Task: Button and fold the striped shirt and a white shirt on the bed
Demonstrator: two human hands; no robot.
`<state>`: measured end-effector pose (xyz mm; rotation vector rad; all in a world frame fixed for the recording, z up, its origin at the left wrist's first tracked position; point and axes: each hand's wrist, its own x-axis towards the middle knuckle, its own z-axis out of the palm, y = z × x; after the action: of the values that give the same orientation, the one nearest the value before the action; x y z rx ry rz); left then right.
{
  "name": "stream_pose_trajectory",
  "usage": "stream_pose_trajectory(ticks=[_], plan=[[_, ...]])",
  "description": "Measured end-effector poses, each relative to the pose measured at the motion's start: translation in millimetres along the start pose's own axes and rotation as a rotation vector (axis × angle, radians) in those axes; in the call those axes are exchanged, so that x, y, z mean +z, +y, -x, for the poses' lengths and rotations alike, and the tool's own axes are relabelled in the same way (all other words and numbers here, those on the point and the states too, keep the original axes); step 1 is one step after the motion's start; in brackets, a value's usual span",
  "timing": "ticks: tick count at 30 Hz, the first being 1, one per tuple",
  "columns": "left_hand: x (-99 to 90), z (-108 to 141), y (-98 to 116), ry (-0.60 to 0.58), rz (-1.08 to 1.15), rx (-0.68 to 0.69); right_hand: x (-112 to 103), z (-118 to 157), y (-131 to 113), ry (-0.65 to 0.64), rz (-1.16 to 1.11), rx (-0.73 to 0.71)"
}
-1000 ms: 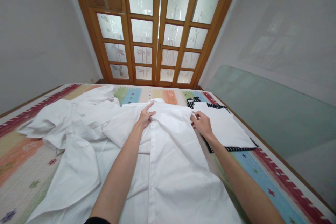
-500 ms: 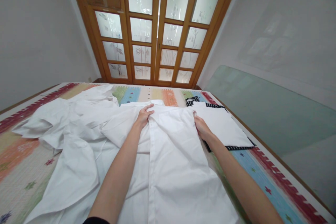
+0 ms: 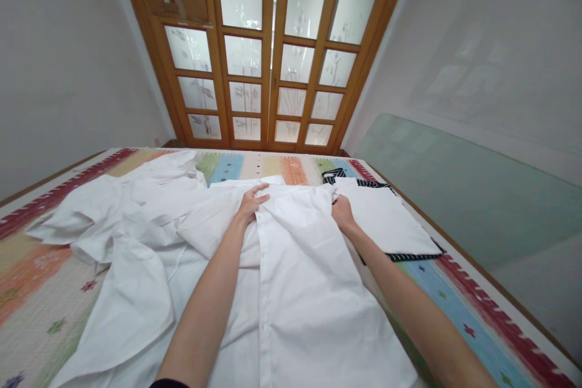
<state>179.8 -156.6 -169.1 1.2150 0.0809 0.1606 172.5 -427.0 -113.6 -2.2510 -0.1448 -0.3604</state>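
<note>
A white button-front shirt lies spread toward me, its placket running lengthwise left of its middle. My left hand rests at the far left corner of the folded part, thumb and fingers closed on the cloth near the collar. At the far right edge, my right hand is closed with the shirt's edge pinched in its fingers. Some of those fingertips are hidden by fabric. Left of the shirt, more crumpled white cloth spreads out; whether it is a separate garment I cannot tell.
A folded white garment lies over black-and-white striped cloth on the right. Beneath everything is a colourful patterned bedspread. Wood-framed glass doors stand at the far end, and a pale green panel lines the right wall.
My right hand has shifted slightly left, drawing the shirt's right edge inward and bunching it a little. My left hand stays almost in place on the cloth.
</note>
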Motion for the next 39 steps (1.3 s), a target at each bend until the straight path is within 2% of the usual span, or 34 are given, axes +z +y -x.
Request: stream_pose_trajectory(ticks=[3,6,8,10,12,15,17,19,22,26,31,33,35,39], plan=[[-2.5,-0.6,3.5,-0.009,0.058,-0.012,-12.5,-7.1,-1.0,0.059,0.241,-0.135],[-5.4,-1.2,6.6,-0.014,0.09,-0.047,-29.8,-13.6,0.0,0.178,0.355,-0.249],[-7.4,-1.8,8.0,-0.01,0.086,-0.057,-42.6,-17.8,2.6,0.323,0.325,-0.196],[-9.1,-2.7,8.2,-0.007,0.071,-0.056,-53.7,-20.3,6.0,0.398,0.196,-0.034],[-10.0,-3.6,6.8,0.0,0.05,-0.045,-60.6,-19.4,8.7,0.296,0.02,0.178],[-9.8,-4.5,2.7,0.016,-0.009,-0.019,-61.4,-11.6,9.5,-0.059,-0.208,0.459],[-9.1,-4.2,0.4,0.017,-0.055,0.001,-57.9,-5.4,7.9,-0.243,-0.349,0.552],[-8.4,-3.3,-0.7,0.009,-0.102,0.03,-54.9,-1.9,5.3,-0.31,-0.483,0.566],[-7.3,-1.0,0.1,-0.002,-0.195,0.073,-56.7,-5.7,0.9,-0.241,-0.612,0.515],[-5.6,1.9,3.5,-0.017,-0.33,0.125,-68.9,-23.5,-5.8,-0.057,-0.624,0.39],[-3.0,3.8,5.2,-0.045,-0.392,0.167,-81.3,-38.9,-13.5,0.208,-0.615,0.083],[-2.3,4.0,4.5,-0.058,-0.414,0.175,-85.6,-37.6,-14.3,0.283,-0.483,-0.075],[-2.0,3.9,3.5,-0.076,-0.444,0.176,-91.3,-32.5,-12.8,0.337,-0.212,-0.213],[-3.0,2.5,0.7,-0.077,-0.485,0.188,-104.1,-17.5,-0.2,0.41,0.306,-0.372]])
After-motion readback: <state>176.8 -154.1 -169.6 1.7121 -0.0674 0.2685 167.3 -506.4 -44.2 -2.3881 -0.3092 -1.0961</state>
